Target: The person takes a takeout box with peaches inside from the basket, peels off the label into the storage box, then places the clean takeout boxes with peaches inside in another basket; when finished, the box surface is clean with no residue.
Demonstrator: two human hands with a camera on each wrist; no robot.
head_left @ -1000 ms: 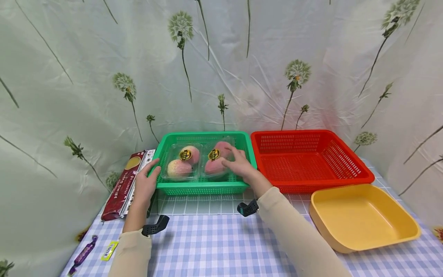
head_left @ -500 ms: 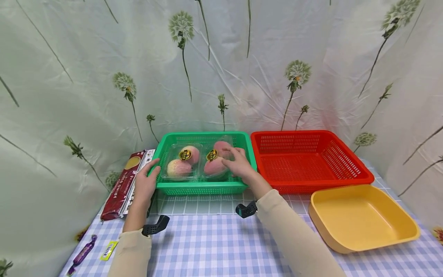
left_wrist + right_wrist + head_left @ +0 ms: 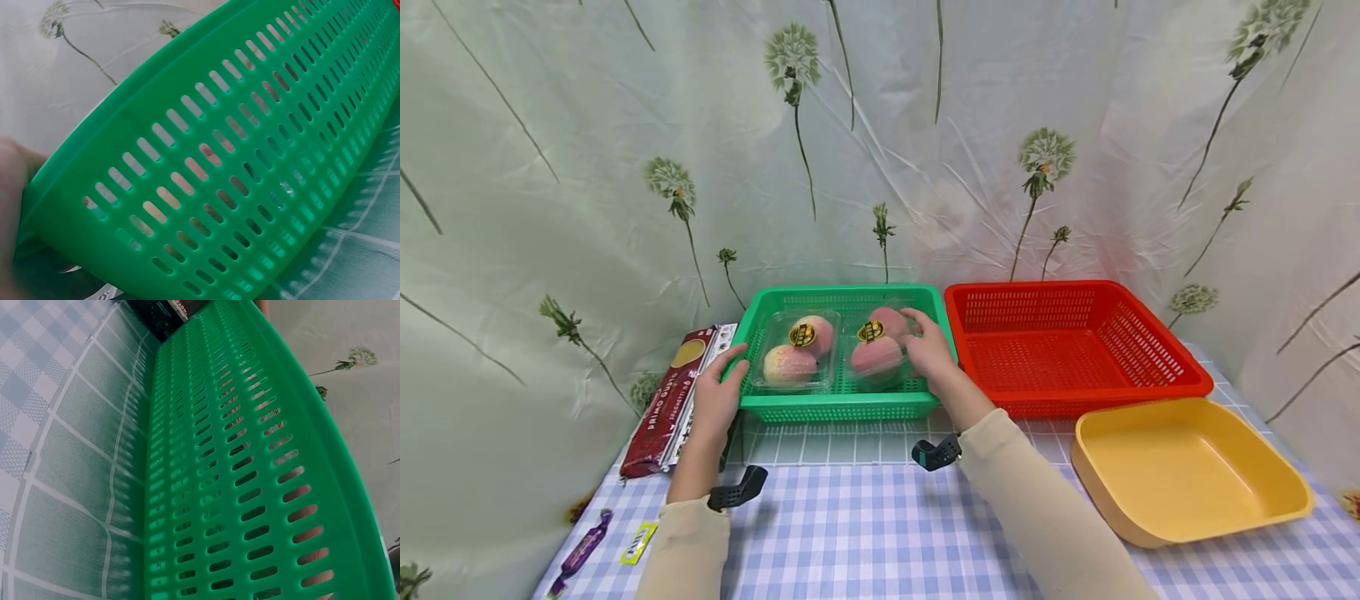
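Two clear plastic boxes of pinkish fruit lie side by side in the green basket (image 3: 838, 402), which stands toward the far edge of the table (image 3: 842, 533). The left box (image 3: 792, 357) is near the basket's left edge; the right box (image 3: 878, 357) sits right of the basket's middle. Each shows two fruits and a dark round label with yellow print.

The right hand (image 3: 934, 358) comes in over the basket's front right corner and lies directly at the right side of the right box. Its thumb and a finger are apart and gently bent there; whether they have hold of the box I cannot tell. The left hand (image 3: 715, 404) is at the basket's left edge, close to the front left corner, fingers loosely extended and thumb spread toward the rim. The left box is just inside that edge, apart from it.

The red basket (image 3: 1037, 362) stands just right of the green one, and the yellow tub (image 3: 1195, 471) sits in front of it, toward the table's right edge. Along the table's left edge lie a dark red spaghetti packet (image 3: 666, 408), a purple wrapped sweet (image 3: 582, 550) and a small yellow packet (image 3: 638, 543).
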